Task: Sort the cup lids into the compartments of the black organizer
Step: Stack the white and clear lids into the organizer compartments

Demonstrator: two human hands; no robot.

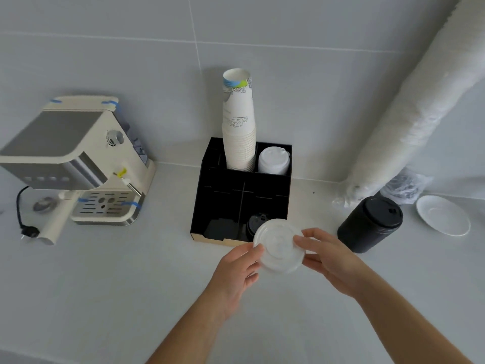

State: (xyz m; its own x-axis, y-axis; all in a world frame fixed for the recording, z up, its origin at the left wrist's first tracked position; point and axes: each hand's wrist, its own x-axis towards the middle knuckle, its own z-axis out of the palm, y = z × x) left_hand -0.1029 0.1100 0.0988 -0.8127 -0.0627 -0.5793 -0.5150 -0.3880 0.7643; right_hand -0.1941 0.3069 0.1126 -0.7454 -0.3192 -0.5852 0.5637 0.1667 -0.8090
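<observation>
White plastic lid (278, 245) sits pinched between our left hand (237, 271) and right hand (328, 258), gripped by its rim just before the black organizer (223, 179), likely to steer it into a front compartment.

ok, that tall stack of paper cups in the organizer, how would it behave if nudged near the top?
The paper cup stack rises well above the black organizer, so it would likely tip or lean if pushed high. It probably feels light, being paper. The upper cups sit looser and slightly askew, so they might slide off separately.
</observation>
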